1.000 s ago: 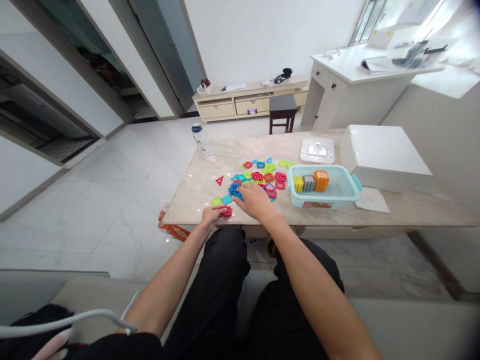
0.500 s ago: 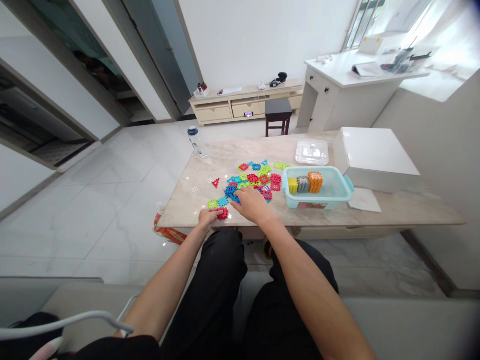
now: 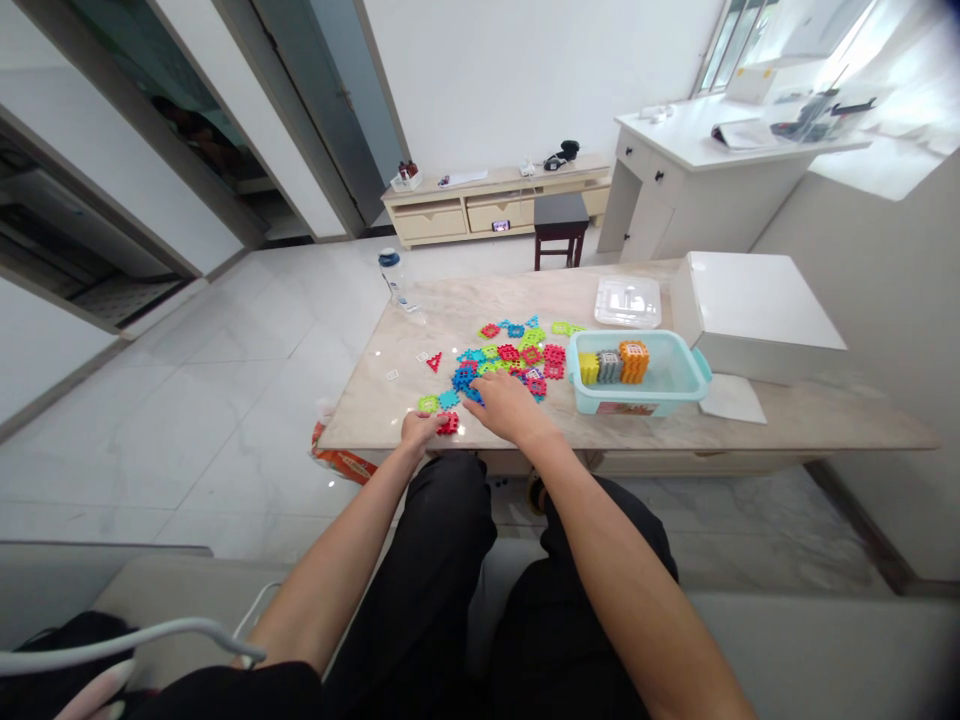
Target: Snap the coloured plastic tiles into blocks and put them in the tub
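Observation:
A loose pile of interlocking plastic building pieces [image 3: 510,362] in red, blue, green and teal lies on the marble table top [image 3: 375,400]. My left hand [image 3: 420,428] sits at the pile's near edge, its fingertips against a red piece [image 3: 448,424], next to a green piece [image 3: 428,404]. My right hand [image 3: 508,405] presses down on blue pieces [image 3: 465,380], and its fingers hide part of them. To the right, a teal plastic box [image 3: 637,375] holds stacks of yellow, grey and orange pieces.
A clear plastic lid [image 3: 627,302], a large white box [image 3: 757,315] and a water bottle [image 3: 394,275] stand on the table. Small loose pieces lie left of the pile. An orange bag [image 3: 343,465] lies on the floor beside the table's near corner.
My head view has shifted slightly. Both hands stay at the near edge of the pile, with no clear change in the pieces.

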`<state>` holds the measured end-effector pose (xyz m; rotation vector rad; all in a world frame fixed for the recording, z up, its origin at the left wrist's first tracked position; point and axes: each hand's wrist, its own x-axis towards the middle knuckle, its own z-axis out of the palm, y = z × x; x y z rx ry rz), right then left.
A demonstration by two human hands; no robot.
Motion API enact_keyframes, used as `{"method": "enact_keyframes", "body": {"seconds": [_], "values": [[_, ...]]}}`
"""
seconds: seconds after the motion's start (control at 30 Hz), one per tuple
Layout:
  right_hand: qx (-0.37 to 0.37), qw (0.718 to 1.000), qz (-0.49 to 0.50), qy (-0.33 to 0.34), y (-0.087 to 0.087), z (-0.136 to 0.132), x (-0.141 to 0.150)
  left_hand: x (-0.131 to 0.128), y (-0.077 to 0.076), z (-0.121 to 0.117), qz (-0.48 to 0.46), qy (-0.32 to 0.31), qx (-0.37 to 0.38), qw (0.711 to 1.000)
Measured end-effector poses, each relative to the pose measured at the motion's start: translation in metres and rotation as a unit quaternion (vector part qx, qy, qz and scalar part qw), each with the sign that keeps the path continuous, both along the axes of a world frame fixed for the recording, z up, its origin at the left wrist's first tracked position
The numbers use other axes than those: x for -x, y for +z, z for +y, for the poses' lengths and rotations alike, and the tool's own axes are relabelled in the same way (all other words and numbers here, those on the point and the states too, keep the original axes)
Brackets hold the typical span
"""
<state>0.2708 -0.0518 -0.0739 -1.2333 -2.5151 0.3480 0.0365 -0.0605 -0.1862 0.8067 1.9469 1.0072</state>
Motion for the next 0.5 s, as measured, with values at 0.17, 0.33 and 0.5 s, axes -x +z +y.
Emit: {"method": "enact_keyframes", "body": {"seconds": [0.17, 0.33, 0.5], "values": [[0.010, 1.000, 0.007, 0.002, -0.006, 0.004, -0.003, -0.008, 0.022, -0.001, 0.053, 0.045, -0.010, 0.998], [0.025, 0.999, -0.002, -0.032, -0.017, 0.014, -0.021, -0.043, 0.058, -0.057, 0.049, -0.057, -0.103, 0.992], [0.066, 0.993, -0.002, -0.100, -0.012, 0.015, -0.039, -0.080, 0.077, -0.150, 0.237, -0.312, -0.207, 0.896]]}}
